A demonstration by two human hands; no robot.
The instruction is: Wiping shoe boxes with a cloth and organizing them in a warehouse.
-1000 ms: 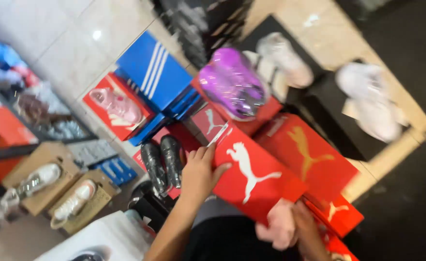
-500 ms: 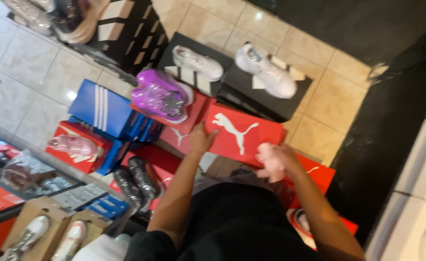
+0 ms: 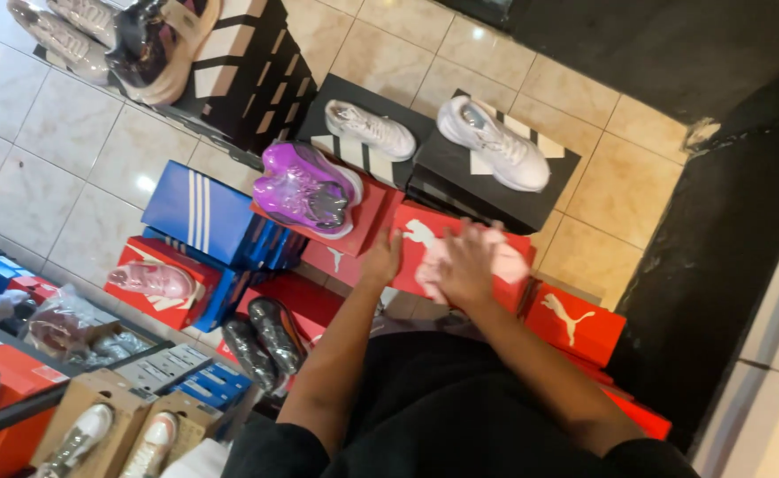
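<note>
Here, both hands rest on a red box [image 3: 425,239] that sits in the middle of a floor display of stacked shoe boxes. The left hand [image 3: 382,259] lies on the box's near left edge, fingers bent over it in a loose hold. The right hand [image 3: 466,265] is spread open, palm down, pressing a pink cloth [image 3: 504,261] flat against the lid; the cloth shows on both sides of the hand, though motion blur makes its outline hard to read. Just left of the box, purple shoes [image 3: 305,188] wrapped in clear plastic sit on another red box. Behind it, white shoes [image 3: 494,142] stand on black boxes. A blue box [image 3: 203,212] lies further left, with a pink shoe [image 3: 152,280] below it and dark shoes [image 3: 264,341] near the left forearm.
</note>
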